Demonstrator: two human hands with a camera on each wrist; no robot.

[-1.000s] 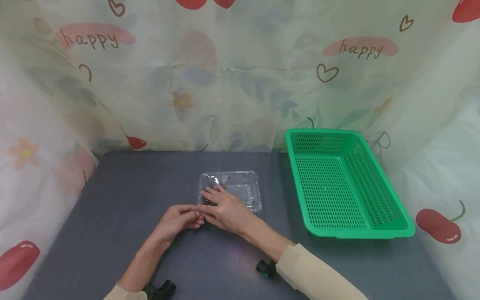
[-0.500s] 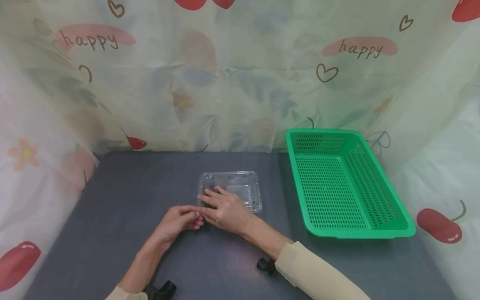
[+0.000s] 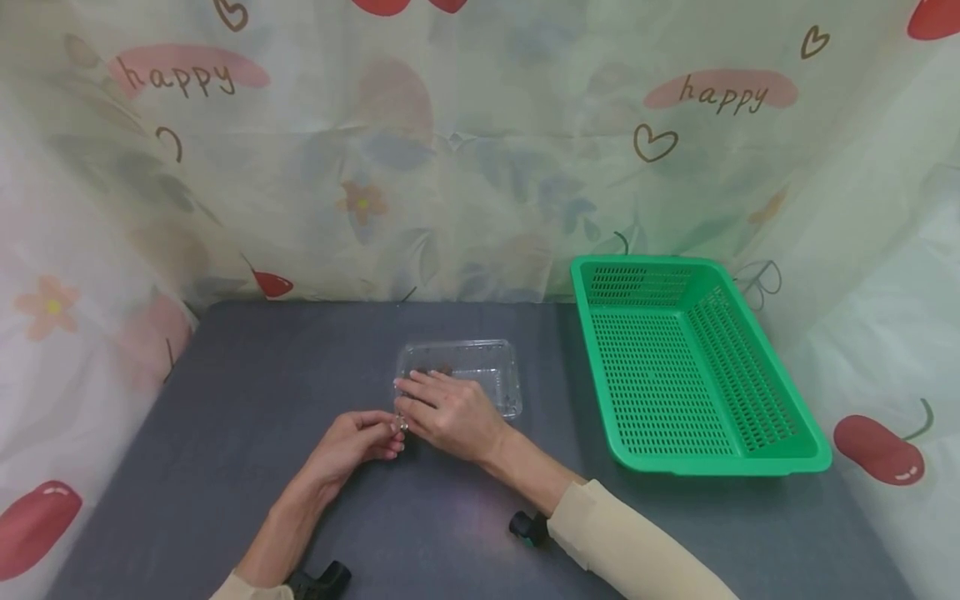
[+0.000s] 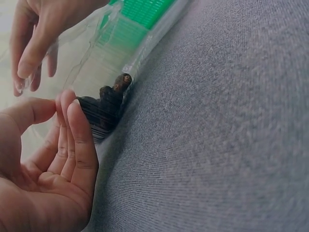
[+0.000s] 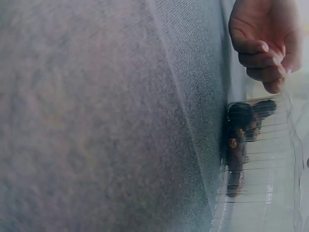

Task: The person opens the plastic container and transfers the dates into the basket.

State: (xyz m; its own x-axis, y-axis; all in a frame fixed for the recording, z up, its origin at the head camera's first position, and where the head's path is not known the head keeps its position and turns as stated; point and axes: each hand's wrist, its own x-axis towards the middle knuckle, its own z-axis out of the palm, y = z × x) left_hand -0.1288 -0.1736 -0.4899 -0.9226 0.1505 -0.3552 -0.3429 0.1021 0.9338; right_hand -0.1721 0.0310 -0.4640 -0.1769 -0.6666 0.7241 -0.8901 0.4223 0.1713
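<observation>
A clear plastic box (image 3: pixel 495 383) lies on the table, with dark brown, knobbly pieces (image 4: pixel 113 99) inside; their kind is unclear. My left hand (image 3: pixel 352 446) pinches the box's near left corner between thumb and fingertips, as the left wrist view shows (image 4: pixel 53 159). On the upper side of the same corner, my right hand (image 3: pixel 453 417) reaches over with its fingers spread across the lid. Clear plastic shows at its thumb and fingertips in the left wrist view. The right wrist view catches the left hand (image 5: pixel 263 43) above the brown pieces (image 5: pixel 236 150).
A green slotted basket (image 3: pixel 615 417) stands to the right of the box. Grey cloth (image 3: pixel 262 375) covers the table. A printed curtain (image 3: pixel 480 208) hangs close behind it and along both sides.
My right fingers have drawn together and shifted slightly left over the lid. A glint of clear plastic now shows between the two hands at the corner. The left hand stays almost still.
</observation>
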